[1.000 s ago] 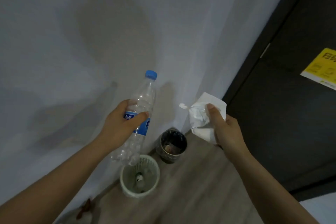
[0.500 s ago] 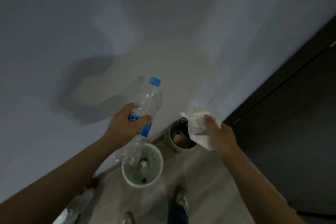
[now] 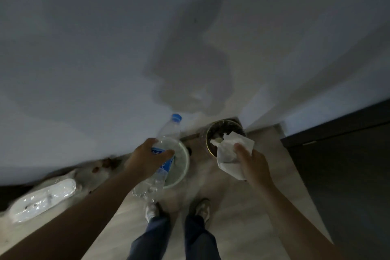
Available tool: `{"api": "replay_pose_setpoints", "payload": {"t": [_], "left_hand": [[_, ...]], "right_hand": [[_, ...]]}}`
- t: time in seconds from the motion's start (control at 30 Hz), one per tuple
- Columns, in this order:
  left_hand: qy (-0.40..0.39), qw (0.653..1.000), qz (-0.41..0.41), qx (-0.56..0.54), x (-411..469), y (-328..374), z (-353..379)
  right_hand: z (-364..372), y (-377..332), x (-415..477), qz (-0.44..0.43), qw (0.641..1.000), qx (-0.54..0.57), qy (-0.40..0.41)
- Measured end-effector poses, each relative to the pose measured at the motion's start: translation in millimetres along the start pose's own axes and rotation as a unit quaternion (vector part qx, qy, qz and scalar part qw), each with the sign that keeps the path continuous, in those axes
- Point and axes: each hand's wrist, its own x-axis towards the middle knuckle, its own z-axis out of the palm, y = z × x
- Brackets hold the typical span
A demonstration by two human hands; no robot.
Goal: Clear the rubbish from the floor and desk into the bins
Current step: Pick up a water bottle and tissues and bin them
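Two pale shoes (image 3: 152,212) stand planted on the light wood-look floor (image 3: 232,228), toes toward the bins, and both arms are stretched out over them. Up front, the left hand (image 3: 147,157) has fingers and thumb wrapped round the middle of a clear plastic bottle (image 3: 168,131) with a blue cap and blue label. It's tilted, base toward the person and cap angled off at the wall, and it hangs right over the pale round plastic basket (image 3: 186,162). The right hand (image 3: 253,164) pinches a crumpled white paper napkin (image 3: 229,154), thumb on top, above the near rim of the dark round bin (image 3: 223,121). That bin sits just beside the basket and already holds some scraps. Both items are in the air, neither binned yet.

Now the danger. That bottle is long and lies slantwise across the basket's mouth. Released like that, it could catch the rim and bounce out, or tip what looks like a light basket. The napkin hangs over the edge rather than the centre, so a loose drop could flutter down between the bins. Further left, a white plastic-wrapped bundle (image 3: 42,198) lies on the floor against the grey wall (image 3: 105,48), too blurred to identify.
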Motion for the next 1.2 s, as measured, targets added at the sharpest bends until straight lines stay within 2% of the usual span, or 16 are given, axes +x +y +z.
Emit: {"api": "replay_pose_setpoints", "payload": {"t": [0.1, 0.27, 0.6, 0.87, 1.07, 1.2], "left_hand": [[-0.016, 0.996, -0.052, 0.066, 24.0, -35.9, 20.1], [-0.032, 0.985, -0.134, 0.099, 64.8, -89.1, 53.3], [-0.048, 0.972, -0.148, 0.177, 168.0, -171.9, 110.2], [-0.039, 0.964, -0.103, 0.243, 213.5, -193.9, 144.2], [-0.106, 0.949, -0.025, 0.295, 206.6, -180.4, 159.0], [-0.147, 0.931, 0.032, 0.334, 204.8, -158.1, 167.1]], "right_hand": [[21.5, 19.7, 22.0, 0.018, 0.999, -0.014, -0.025], [61.8, 60.8, 57.2, 0.049, 0.997, -0.041, -0.047], [128.4, 157.2, 132.4, 0.064, 0.995, -0.063, -0.046], [154.6, 215.7, 168.2, 0.080, 0.990, -0.109, -0.038], [149.0, 228.1, 185.0, 0.097, 0.977, -0.189, -0.033], [141.1, 233.0, 204.7, 0.126, 0.974, -0.190, 0.009]]}}
